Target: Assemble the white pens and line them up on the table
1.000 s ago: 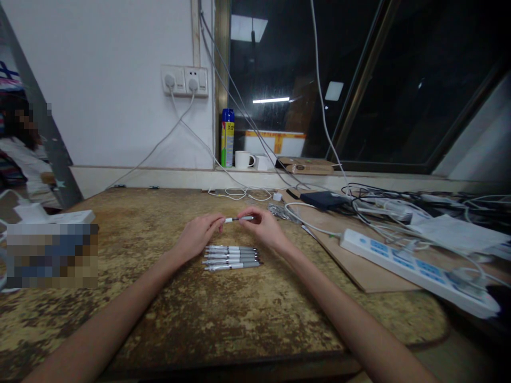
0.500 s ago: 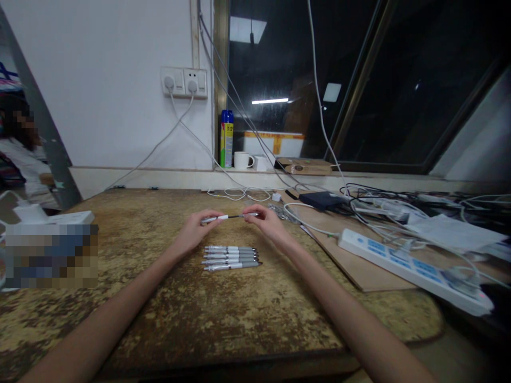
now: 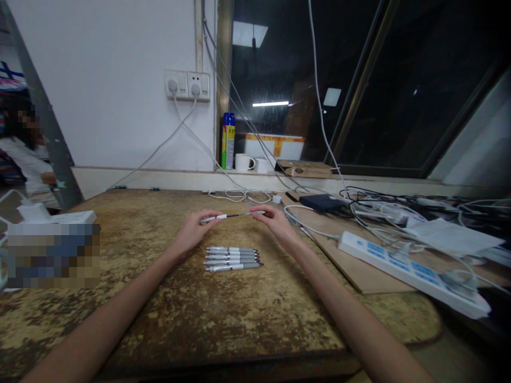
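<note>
Above the table, my left hand (image 3: 195, 226) pinches the white barrel (image 3: 213, 218) of a pen, its clip end toward the palm. A thin dark refill (image 3: 237, 214) bridges the gap between my hands. My right hand (image 3: 275, 221) is closed on the pen's grey front part (image 3: 257, 211), held apart from the barrel; the fingers partly cover it. Just below, several white-and-grey pens (image 3: 231, 258) lie side by side on the table, tips to the right.
The worn wooden table (image 3: 223, 319) carries a board (image 3: 383, 279) with a power strip (image 3: 415, 271) and tangled cables on the right. Another power strip (image 3: 75, 217) is at left. A spray can (image 3: 228, 141) and mug (image 3: 242, 161) stand on the sill. A person (image 3: 27, 154) sits far left.
My right hand has moved right with the pen's front part, and more of the refill shows between the two parts. The left hand keeps its hold on the barrel.
</note>
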